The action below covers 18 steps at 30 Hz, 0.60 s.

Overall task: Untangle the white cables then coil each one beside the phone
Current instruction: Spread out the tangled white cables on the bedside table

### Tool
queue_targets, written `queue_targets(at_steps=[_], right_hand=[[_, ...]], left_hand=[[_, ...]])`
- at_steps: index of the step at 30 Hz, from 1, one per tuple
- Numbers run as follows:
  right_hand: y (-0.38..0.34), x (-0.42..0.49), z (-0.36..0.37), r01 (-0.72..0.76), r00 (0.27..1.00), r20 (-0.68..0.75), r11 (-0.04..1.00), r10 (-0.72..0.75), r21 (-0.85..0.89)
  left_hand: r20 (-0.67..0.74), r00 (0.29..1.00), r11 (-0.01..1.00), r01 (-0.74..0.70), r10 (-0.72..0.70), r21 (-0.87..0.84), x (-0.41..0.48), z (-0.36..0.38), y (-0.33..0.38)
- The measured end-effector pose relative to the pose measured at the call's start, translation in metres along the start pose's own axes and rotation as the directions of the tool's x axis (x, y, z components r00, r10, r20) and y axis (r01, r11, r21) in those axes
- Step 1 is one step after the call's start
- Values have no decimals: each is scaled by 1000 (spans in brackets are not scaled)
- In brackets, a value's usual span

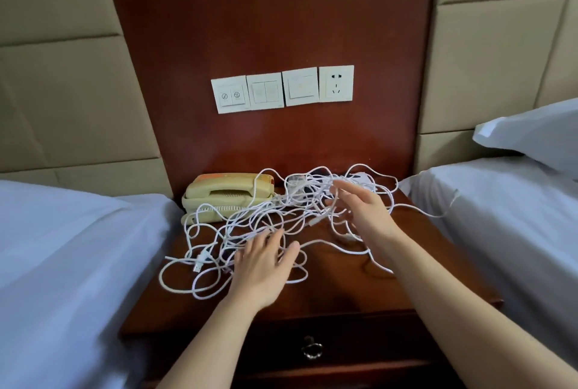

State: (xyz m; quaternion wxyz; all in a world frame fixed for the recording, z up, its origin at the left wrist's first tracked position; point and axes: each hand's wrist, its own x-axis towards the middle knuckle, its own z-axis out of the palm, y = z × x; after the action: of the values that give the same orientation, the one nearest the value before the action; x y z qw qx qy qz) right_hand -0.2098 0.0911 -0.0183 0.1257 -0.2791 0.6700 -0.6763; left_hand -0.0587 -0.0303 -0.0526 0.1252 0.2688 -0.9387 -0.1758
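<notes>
Although both my arms reach in over the drawer's ring pull [311, 351], the nightstand tabletop [344, 288] shows the white cables [308, 193] as one loose tangle, spread from its front left part to the back.

My left hand [266, 263] is nearest, palm down on the front loops. Its grip is apart, with fingers straight and fanned, clamped on nothing. A USB plug [200, 260] lies free just to its left.

Farther back, my right hand [359, 207] is raised among lifted strands, its grip likewise apart. Strands cross the straight fingers, but I cannot see any pinched. One strand trails off the right edge onto the right bed [500, 232].

Behind the tangle, on the left, stands the beige phone [225, 198], with a loop draped over its handset. Beyond it, the wood panel carries three switch plates [266, 93] and a wall socket [336, 83].

Progress, as I judge it, is at the very start. No cable is separated and none is coiled beside the phone. Finding an end, drawing each cable out and winding every one all remain.
</notes>
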Motion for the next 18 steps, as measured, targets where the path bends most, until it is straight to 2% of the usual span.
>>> queue_targets(at_steps=[3,5,9,12,15,18], right_hand=[[-4,-5,3,10,999,35,999,-9,-34],[-4,-10,5,3,998,63,999,0,-48],[-12,-22,10,94,989,129,988,-77,-126],[-19,-28,14,240,957,200,961,-210,-141],[-14,-30,15,312,932,250,933,-263,-181],[-1,-26,13,279,932,296,935,-209,-218]], left_hand=[[-188,980,996,56,-67,-63,-5,-11,12],[-250,965,995,57,-76,-84,-3,-15,18],[-282,958,985,-96,51,-146,0,-17,26],[-198,972,944,-181,129,-274,-4,-14,35],[-157,982,811,-175,104,-558,-3,-17,45],[-144,989,544,-145,44,-826,-6,-31,54]])
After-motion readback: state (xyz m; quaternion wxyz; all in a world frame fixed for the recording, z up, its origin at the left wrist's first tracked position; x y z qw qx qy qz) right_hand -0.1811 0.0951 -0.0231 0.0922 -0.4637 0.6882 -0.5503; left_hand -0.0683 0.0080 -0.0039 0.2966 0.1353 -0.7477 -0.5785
